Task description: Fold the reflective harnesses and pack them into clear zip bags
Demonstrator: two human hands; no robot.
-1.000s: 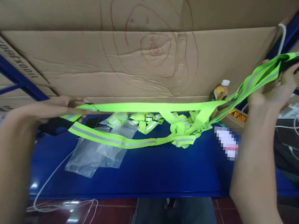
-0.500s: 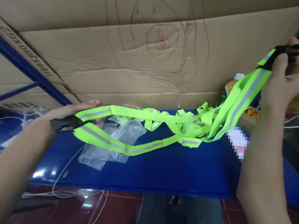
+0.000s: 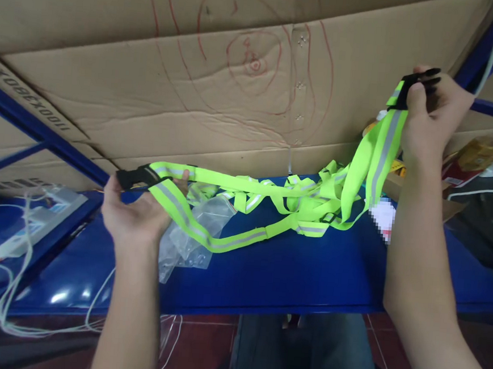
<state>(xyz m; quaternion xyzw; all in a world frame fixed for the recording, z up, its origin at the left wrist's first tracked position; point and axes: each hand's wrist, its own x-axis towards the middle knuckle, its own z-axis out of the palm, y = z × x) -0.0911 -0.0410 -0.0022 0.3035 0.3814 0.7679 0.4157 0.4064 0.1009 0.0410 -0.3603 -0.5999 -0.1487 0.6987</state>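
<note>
A fluorescent yellow-green reflective strap harness (image 3: pixel 312 212) lies bunched on the blue shelf, its grey-striped bands stretching up to both hands. At the left end, my left hand (image 3: pixel 137 215) is turned palm up and holds a black buckle socket (image 3: pixel 134 178), with the thumb at its outer edge and the other fingers partly hidden behind the bands. Higher up on the right, my right hand (image 3: pixel 439 120) pinches the black pronged buckle half (image 3: pixel 407 92), its prongs pointing right. The two buckle halves are far apart.
Clear plastic bags (image 3: pixel 200 226) lie on the blue shelf (image 3: pixel 264 282) beneath the bands. A cardboard panel (image 3: pixel 186 83) with red rings stands behind. White cables (image 3: pixel 23 246) and a power strip (image 3: pixel 42 225) are at left; a bottle (image 3: pixel 484 149) lies at right.
My left hand has shifted right and turned palm up, with its thumb now on the buckle socket. My right hand has moved left in the picture, still holding the pronged half. The view has shifted slightly.
</note>
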